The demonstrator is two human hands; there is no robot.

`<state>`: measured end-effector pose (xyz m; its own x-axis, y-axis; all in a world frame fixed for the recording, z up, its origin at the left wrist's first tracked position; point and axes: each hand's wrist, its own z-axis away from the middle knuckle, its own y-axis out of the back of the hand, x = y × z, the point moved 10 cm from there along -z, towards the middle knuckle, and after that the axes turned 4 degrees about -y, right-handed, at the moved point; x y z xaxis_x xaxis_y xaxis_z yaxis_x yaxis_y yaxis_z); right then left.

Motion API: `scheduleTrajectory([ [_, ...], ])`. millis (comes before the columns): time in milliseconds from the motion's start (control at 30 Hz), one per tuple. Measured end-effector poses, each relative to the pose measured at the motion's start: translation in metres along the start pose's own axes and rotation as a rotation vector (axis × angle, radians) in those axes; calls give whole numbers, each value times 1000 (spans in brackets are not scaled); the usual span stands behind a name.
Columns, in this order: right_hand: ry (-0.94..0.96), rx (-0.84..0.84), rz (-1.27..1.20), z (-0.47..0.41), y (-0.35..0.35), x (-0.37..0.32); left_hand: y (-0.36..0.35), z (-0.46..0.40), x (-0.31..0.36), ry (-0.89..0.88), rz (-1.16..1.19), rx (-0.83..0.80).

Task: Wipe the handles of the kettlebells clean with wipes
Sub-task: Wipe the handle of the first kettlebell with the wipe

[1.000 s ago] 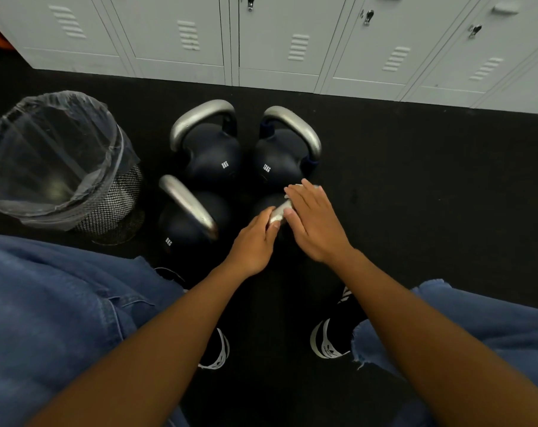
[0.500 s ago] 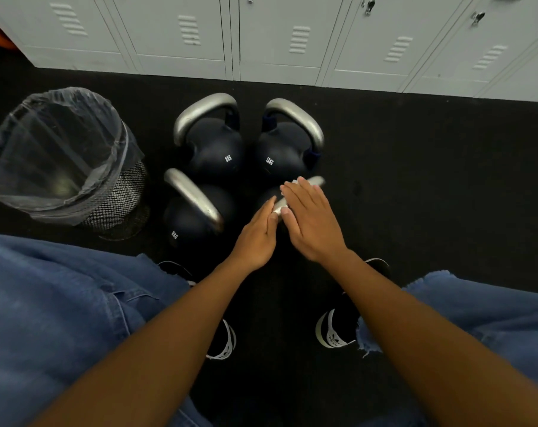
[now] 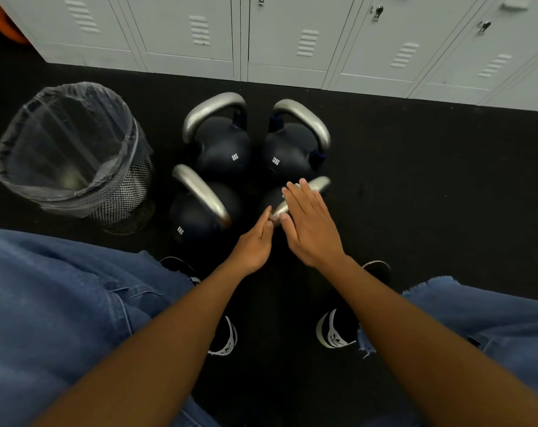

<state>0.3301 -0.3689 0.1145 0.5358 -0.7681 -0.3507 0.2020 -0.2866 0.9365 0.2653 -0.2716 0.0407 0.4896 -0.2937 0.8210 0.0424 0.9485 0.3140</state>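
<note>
on the black floor (image 3: 415, 186) in front of the grey lockers (image 3: 292, 35) stand four dark kettlebells, two behind and two nearer me. my right hand (image 3: 310, 226) lies flat over the steel handle of the near right kettlebell (image 3: 318, 184), fingers straight and together, pressing a white wipe (image 3: 298, 184) that just peeks out at my fingertips. my left hand (image 3: 255, 245) reaches to the near end of that same handle, fingers loosely extended and touching the metal; i cannot tell whether it pinches anything. the near left kettlebell (image 3: 199, 217), the far left kettlebell (image 3: 221, 140) and the far right kettlebell (image 3: 292, 143) stand untouched, close together. a mesh bin (image 3: 76, 149) with a clear liner sits to the left.

what worries me: with a flat palm, i judge the wipe only reaches the top of the bar, so the underside could stay dirty. the wipe could also slip out from under my fingers as i slide along the curve. the bells stand tightly packed, so a firm push might knock one against its neighbour or catch my left fingertips.
</note>
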Motion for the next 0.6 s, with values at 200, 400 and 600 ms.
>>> scheduleTrajectory([
  [200,-8,0,1,6,-1,-5,-2,8,-8,34,-30,-25],
  [400,-3,14,-13,30,-8,-1,-4,10,-9,56,-23,-32],
  [600,-24,20,99,-5,-7,-16,-2,13,-8,55,-6,-4],
])
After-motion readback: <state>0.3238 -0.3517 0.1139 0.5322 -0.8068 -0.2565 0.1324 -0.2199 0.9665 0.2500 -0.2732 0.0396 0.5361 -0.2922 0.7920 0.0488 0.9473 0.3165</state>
